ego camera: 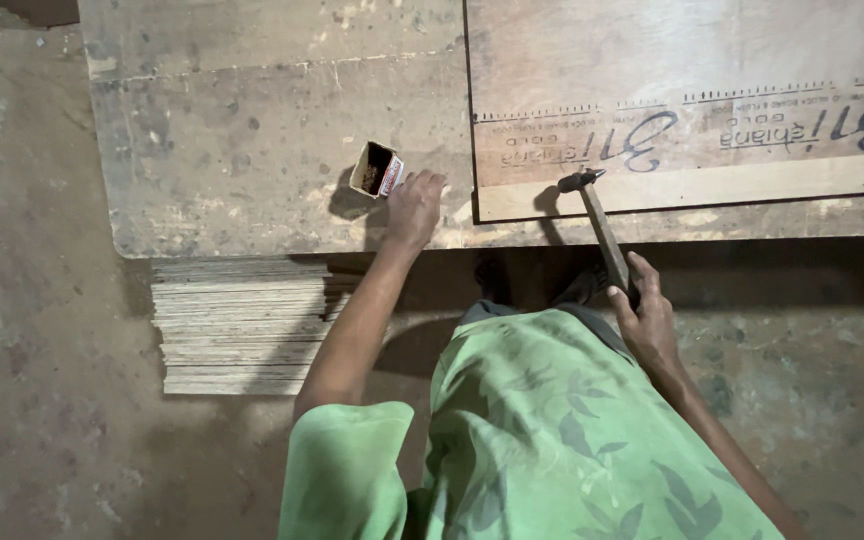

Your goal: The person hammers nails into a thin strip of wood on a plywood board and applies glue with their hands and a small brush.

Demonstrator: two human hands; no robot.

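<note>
My right hand [644,315] grips the wooden handle of a hammer [597,218], whose metal head rests at the lower left corner of a plywood sheet [682,90]. My left hand [414,208] reaches over the edge of the worn workbench [252,140], fingers curled beside a small open cardboard box [376,170] that holds small dark pieces, probably nails. I cannot tell whether the fingers hold anything. A pale wooden strip [712,186] runs along the near edge of the plywood sheet.
A stack of thin plywood strips [237,325] lies on the floor under the bench's near edge, left of my arm. My green patterned shirt [552,440] fills the lower middle. Dusty concrete floor [42,300] spreads to the left and right.
</note>
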